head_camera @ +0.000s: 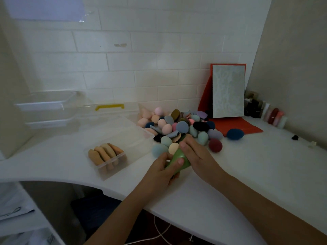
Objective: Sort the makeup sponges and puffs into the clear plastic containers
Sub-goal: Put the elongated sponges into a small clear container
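- Hands meet at centre frame: your left hand (161,171) grips the green sponge (178,156), thumb across it.
- Your right hand (195,153) lies on that sponge, fingers fairly straight (touching, not curled round).
- Tan puffs (104,153) stand in the clear container (139,138), left of centre.
- The mixed pile (177,123) sits just above your hands.

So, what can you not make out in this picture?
Head view, green egg-shaped sponge: partly hidden by the left hand and right hand.
Head view, small black object, far right: too small to identify.
Head view, stacked clear plastic containers, back left: blurred; contents unclear.
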`<state>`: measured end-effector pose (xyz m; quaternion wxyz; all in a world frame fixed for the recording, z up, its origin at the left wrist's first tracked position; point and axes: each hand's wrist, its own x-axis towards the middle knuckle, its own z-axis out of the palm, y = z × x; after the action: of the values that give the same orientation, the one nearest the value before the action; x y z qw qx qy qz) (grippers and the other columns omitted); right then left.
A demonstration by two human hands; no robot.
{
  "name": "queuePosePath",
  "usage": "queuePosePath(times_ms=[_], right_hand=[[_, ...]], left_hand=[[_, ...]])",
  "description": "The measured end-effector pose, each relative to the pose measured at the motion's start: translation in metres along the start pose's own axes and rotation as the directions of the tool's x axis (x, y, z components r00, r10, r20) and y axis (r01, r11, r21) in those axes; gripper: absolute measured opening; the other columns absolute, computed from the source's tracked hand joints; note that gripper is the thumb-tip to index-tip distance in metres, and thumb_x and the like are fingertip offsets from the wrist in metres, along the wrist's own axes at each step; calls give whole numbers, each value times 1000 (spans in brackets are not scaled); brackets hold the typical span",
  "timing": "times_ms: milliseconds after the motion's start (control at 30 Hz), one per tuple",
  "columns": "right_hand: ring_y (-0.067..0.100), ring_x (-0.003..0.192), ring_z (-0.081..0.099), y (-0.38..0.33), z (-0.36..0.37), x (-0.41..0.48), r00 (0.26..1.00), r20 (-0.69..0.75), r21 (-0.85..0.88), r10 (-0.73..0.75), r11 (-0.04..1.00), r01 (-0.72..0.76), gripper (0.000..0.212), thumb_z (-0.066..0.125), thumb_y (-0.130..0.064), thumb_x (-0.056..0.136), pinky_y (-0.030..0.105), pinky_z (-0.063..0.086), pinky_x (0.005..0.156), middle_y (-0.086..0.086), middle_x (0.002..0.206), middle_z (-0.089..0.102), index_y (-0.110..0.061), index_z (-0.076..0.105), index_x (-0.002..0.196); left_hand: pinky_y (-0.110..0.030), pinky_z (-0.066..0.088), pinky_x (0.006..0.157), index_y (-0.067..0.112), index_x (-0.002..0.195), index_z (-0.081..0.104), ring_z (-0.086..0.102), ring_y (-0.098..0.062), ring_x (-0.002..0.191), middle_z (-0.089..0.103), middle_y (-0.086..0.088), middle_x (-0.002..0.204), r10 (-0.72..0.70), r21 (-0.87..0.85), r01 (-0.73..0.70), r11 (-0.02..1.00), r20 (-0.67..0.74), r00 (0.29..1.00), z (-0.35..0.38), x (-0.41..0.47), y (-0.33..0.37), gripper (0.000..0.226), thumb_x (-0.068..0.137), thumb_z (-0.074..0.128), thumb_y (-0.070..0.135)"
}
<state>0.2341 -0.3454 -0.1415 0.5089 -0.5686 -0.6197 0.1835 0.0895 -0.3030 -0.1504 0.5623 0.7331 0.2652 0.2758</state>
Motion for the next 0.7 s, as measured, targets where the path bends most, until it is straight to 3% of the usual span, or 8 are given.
queuePosePath(times_ms=[133, 300, 400, 500, 567, 633, 700], right_hand=[[3, 61, 44, -2, 0, 0, 1000, 0, -21, -8, 1000, 8, 22, 39, -39, 91, 28, 38, 58, -17, 66, 49, -43, 43, 70], [2, 61, 48, -4, 2, -1, 999, -34, -1, -21, 1000, 21, 16, 42, -41, 90, 22, 40, 57, -14, 67, 51, -35, 45, 75], [1, 61, 51, -7, 3, -2, 1000, -1, 31, -22, 999, 22, 19, 45, -50, 87, 20, 41, 56, -12, 74, 55, -33, 50, 86], [2, 60, 51, -15, 2, -3, 996, 46, 74, -77, 995, 74, 28, 50, -52, 83, 20, 41, 54, -10, 81, 57, -30, 54, 100], [2, 71, 54, -21, -1, -3, 992, 42, 54, -122, 991, 120, 27, 56, -48, 82, 16, 44, 60, -15, 90, 56, -32, 53, 103], [2, 85, 57, -23, -3, -2, 995, 15, 66, -97, 993, 96, 26, 67, -38, 83, 12, 47, 69, -21, 98, 55, -34, 53, 104], [0, 94, 57, -21, -4, 2, 999, -15, 101, -39, 994, 40, 31, 71, -24, 82, 15, 50, 77, -25, 102, 54, -32, 51, 106]], left_hand=[[-12, 36, 50, 11, 99, 48, 46, 2, 49, 56, 4, 69, 41, 102, -39, 994, -23, 999, 1, 0, -1, 27, 89, 55, 35], [-11, 38, 55, 22, 97, 41, 53, 3, 63, 53, 12, 77, 245, 376, -187, 908, -114, 963, 4, -3, -3, 31, 83, 62, 39], [-14, 41, 60, 30, 101, 38, 56, -2, 71, 55, 14, 85, 320, 550, -235, 802, -62, 945, -10, -2, 5, 39, 78, 63, 49], [-19, 47, 72, 34, 109, 43, 57, -2, 79, 57, 16, 91, 305, 675, -249, 694, 37, 952, -40, 0, 32, 53, 68, 69, 55], [-18, 46, 72, 39, 110, 43, 55, -1, 79, 57, 17, 91, 298, 658, -268, 704, 68, 952, -64, -1, 52, 58, 62, 64, 65], [-19, 46, 70, 40, 108, 44, 56, -1, 82, 58, 17, 93, 321, 654, -261, 710, 29, 947, -91, 2, 62, 49, 73, 47, 74], [-22, 47, 70, 33, 108, 50, 57, -1, 83, 60, 13, 96, 265, 764, -170, 622, -1, 964, -117, 8, 62, 42, 87, 32, 65]])
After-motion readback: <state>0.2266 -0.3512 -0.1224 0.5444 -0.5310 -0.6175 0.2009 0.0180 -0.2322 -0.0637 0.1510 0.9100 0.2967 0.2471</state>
